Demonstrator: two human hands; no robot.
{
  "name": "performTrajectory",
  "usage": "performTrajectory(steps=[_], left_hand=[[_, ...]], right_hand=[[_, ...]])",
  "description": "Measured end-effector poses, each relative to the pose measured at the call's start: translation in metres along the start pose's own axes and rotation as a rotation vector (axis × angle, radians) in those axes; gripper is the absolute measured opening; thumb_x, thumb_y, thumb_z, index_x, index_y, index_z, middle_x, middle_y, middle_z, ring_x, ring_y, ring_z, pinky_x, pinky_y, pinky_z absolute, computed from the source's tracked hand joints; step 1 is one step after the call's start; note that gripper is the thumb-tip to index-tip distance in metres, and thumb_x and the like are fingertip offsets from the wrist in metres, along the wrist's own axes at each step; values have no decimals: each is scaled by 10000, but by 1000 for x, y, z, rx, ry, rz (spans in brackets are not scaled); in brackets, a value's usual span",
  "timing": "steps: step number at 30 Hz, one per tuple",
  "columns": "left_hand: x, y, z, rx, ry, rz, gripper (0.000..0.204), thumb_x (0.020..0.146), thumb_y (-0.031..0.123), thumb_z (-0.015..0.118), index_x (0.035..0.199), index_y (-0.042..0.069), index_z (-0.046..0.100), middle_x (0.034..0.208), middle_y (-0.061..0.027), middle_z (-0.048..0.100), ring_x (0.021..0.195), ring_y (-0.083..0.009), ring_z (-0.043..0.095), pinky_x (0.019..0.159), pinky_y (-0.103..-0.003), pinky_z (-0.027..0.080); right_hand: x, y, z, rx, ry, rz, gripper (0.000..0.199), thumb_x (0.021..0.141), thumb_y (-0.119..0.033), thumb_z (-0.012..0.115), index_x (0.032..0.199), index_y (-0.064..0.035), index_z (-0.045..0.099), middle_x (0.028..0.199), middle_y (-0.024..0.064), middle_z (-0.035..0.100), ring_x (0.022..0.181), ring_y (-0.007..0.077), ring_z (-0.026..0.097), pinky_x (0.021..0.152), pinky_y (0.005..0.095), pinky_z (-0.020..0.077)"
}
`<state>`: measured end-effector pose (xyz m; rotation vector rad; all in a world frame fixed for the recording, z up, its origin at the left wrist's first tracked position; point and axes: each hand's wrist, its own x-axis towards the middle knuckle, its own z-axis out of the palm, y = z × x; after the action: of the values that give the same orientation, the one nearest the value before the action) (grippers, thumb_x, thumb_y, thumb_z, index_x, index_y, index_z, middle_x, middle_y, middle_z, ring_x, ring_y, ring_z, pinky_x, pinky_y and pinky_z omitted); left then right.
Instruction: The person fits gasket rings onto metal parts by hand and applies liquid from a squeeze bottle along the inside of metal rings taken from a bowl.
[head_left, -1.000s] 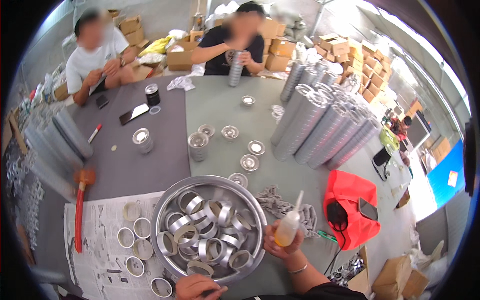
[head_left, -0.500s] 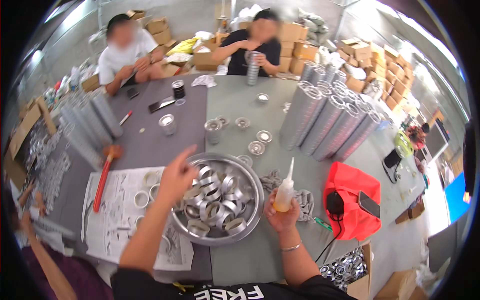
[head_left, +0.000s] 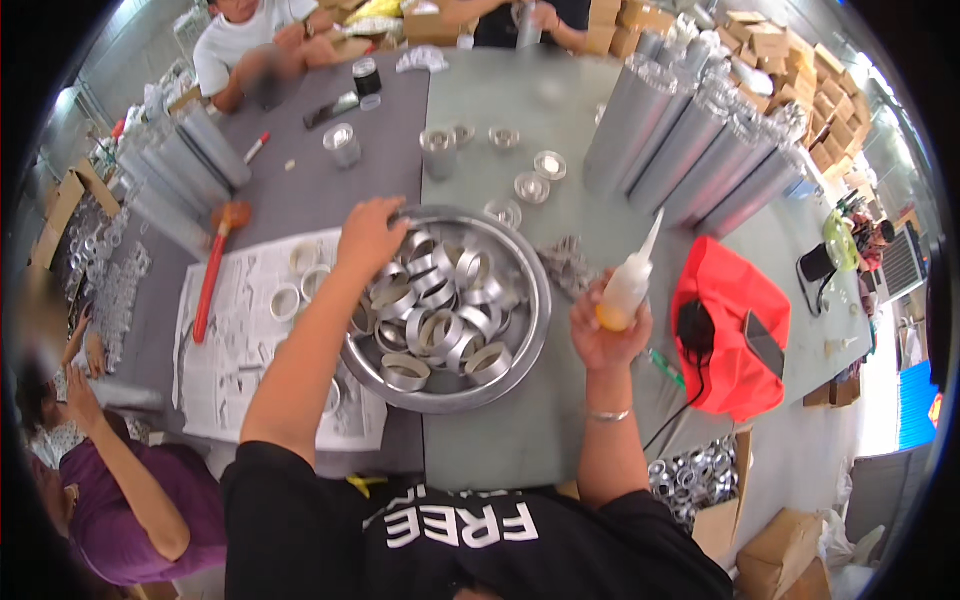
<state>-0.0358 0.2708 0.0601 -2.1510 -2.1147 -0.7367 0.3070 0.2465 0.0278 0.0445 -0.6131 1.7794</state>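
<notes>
My left hand (head_left: 370, 243) is at the upper left edge of a round metal basin (head_left: 543, 300), its fingers closed over the rim. Heaped inside the basin are many short silvery metal rings (head_left: 437, 330). To the right of the basin, my right hand (head_left: 608, 342) is wrapped round a translucent squeeze bottle (head_left: 629, 283). Its long thin nozzle points up and slightly right, and amber liquid shows at the bottom. A crumpled grey rag (head_left: 568, 265) lies between the basin and the bottle.
Newspaper (head_left: 235, 375) with loose rings and a red-handled mallet (head_left: 210, 280) lie left. Tall silver tubes (head_left: 635, 125) stand at far right, others (head_left: 165, 185) at left. A red bag (head_left: 725, 340) with a phone sits right. Co-workers sit across and at left.
My view has tilted downward. My left hand, formerly pointing with its index finger above the basin, has come down onto the rim. The right hand still holds the bottle, now tilted more to the right.
</notes>
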Motion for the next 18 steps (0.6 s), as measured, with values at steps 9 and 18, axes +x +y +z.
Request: performTrajectory(steps=[9,18], left_hand=[[-85,56,-34,-388,-167,-41,353,722,146,647,1065,72,617,991,-114,619,953,-287,564,821,-366,458],[-218,123,-90,-234,21,-113,542,611,205,762,1104,67,582,1021,-113,570,976,-294,515,869,-388,400]], right_hand=[[-5,-17,14,3,-132,-85,598,794,-416,624,1181,-2,434,871,78,476,579,121,422,528,254,354],[-9,-17,11,3,-117,1,596,812,-447,581,1179,4,450,879,96,484,574,125,426,538,253,349]])
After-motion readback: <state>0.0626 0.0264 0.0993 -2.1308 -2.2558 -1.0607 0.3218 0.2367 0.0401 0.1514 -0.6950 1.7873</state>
